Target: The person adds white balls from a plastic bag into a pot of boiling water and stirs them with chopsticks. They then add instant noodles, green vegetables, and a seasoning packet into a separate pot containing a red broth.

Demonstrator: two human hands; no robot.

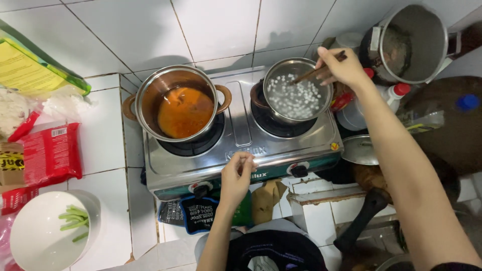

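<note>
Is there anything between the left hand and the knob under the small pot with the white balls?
Nothing visible blocks it. The left hand rests on the stove front edge, and the right knob lies beside it with only bare metal between.

We count two pots on the stove (241,135): left of its middle the orange-broth pot (175,103), right of it the pearl pot (296,96). The stove has two burners and two knobs, the left knob (201,189) and the right knob (299,170). Left of the stove we see one white bowl (42,236) and one red packet (50,153). Two hands show: the left hand (236,175) and the right hand (341,68).
</note>
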